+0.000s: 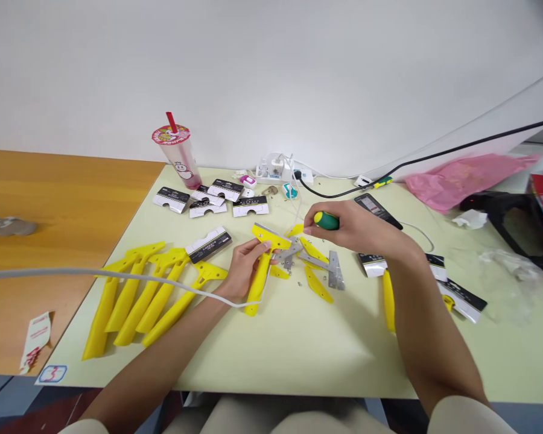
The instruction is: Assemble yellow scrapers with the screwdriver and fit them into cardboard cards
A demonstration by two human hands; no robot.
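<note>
A yellow scraper (pixel 263 272) is upright in my left hand (pixel 243 268), whose fingers are wrapped round its handle; a thin metal edge shows along its head. My right hand (pixel 357 226) grips a screwdriver (pixel 326 220) by its green and yellow handle, to the right of the scraper's head; its shaft is hidden. Between and below the hands lie loose yellow head plates (pixel 317 286), metal blades (pixel 336 272) and small screws. Several yellow scraper handles (pixel 151 301) lie side by side left of my left hand. Under my right forearm another yellow handle (pixel 388 301) is partly covered.
Black-and-white cards (pixel 210 244) lie about the table (pixel 298 355). At the back stand a drink cup (pixel 183 158) and a power strip (pixel 278 172). A phone (pixel 379 211) and pink bag (pixel 461 181) lie right. A grey cable (pixel 117 274) crosses before my left wrist.
</note>
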